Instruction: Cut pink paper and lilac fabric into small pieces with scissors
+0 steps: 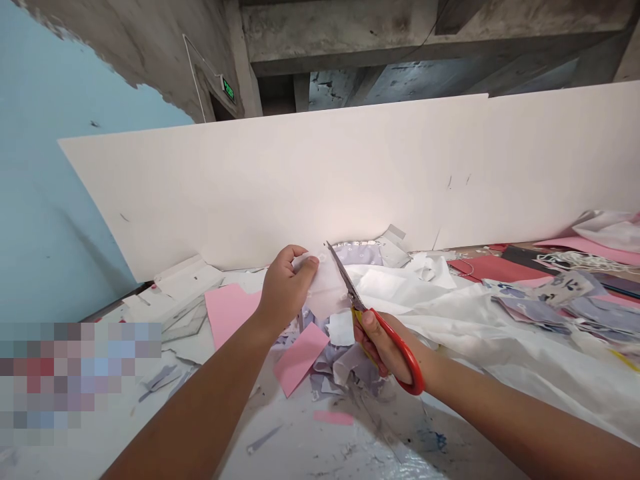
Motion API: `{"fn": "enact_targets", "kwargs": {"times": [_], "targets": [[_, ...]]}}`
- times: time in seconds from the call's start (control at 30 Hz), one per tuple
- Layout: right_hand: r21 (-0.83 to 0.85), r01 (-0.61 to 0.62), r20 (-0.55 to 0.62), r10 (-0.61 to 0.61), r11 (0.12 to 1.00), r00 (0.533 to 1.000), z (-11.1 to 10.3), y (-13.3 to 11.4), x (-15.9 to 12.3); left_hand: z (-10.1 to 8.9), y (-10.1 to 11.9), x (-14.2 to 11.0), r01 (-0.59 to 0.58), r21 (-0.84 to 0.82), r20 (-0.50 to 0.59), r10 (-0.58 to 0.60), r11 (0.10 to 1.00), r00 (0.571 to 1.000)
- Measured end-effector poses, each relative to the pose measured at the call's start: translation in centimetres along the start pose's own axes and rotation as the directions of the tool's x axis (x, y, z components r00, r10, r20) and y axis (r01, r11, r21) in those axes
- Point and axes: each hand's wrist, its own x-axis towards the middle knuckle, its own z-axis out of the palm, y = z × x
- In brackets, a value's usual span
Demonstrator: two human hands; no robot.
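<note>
My left hand (289,285) pinches a piece of thin white fabric (327,288) with a faint pattern between thumb and fingers. In my right hand (383,343) is a pair of scissors (411,363) with red handles, a bit of yellow showing near the pivot. Their blades point up and to the left, beside the right edge of the fabric, and look nearly closed. Below both hands lies a heap of lilac fabric scraps (357,367), with a pink paper piece (301,359) on its left side.
A tall white board (300,187) stands behind the table. White sheer cloth (475,340) spreads to the right, with patterned fabric pieces (565,300) and red sheets (500,268) beyond. Pink paper (230,310) and white card pieces (187,280) lie left. A pink strip (333,418) lies in front.
</note>
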Motion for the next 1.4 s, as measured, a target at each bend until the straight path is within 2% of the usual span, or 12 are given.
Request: {"fn": "enact_targets", "kwargs": {"times": [0.37,0.6,0.73,0.9,0.97,1.0,1.07,1.17,1.23,1.3,1.33,1.4], "targets": [[-0.042,0.001,0.016,0.000,0.999,1.000,0.0,-0.3,-0.1,0.0,0.0,0.0,0.010,0.001,-0.013,-0.010,1.000,1.000],[-0.011,-0.132,-0.004,0.132,0.991,0.991,0.2,-1.4,-0.2,0.0,-0.2,0.1,0.011,0.013,-0.007,-0.011,1.000,1.000],[0.071,-0.152,-0.038,0.155,0.986,0.987,0.0,-0.9,0.1,-0.2,-0.1,0.1,0.001,-0.001,-0.013,-0.001,1.000,1.000],[0.269,-0.041,-0.143,0.082,0.962,0.986,-0.5,0.5,1.2,-0.3,-0.2,0.2,0.022,-0.054,0.008,-0.021,0.998,1.000],[0.370,0.029,-0.224,0.059,0.928,0.973,-0.7,0.5,1.6,-0.1,-0.1,0.1,0.038,-0.065,0.075,-0.033,0.997,0.997],[0.417,0.063,-0.257,0.052,0.907,0.965,-0.8,0.5,1.7,-0.1,-0.1,-0.1,0.054,-0.063,0.145,-0.044,0.997,0.988],[0.472,0.129,-0.292,0.016,0.872,0.956,-1.0,0.3,1.8,0.1,0.1,-0.5,0.086,-0.032,0.346,-0.070,0.996,0.936],[0.457,0.184,-0.259,-0.068,0.870,0.964,-1.5,0.1,1.8,0.2,0.2,-1.2,0.092,0.053,0.615,-0.105,0.994,0.782],[0.394,0.161,-0.227,-0.074,0.905,0.971,-1.8,0.0,1.8,0.3,0.0,-1.4,0.061,0.095,0.681,-0.109,0.994,0.724],[0.328,0.121,-0.216,-0.050,0.937,0.975,-2.0,0.0,1.7,0.4,-0.5,-1.4,0.063,0.104,0.697,-0.118,0.993,0.707],[0.310,0.105,-0.216,-0.037,0.945,0.976,-2.0,0.0,1.7,0.5,-0.8,-1.2,0.093,0.087,0.707,-0.127,0.992,0.696],[0.307,0.089,-0.218,-0.021,0.948,0.976,-2.0,-0.2,1.7,0.9,-1.7,-1.0,0.232,-0.005,0.741,-0.152,0.973,0.654]]}}
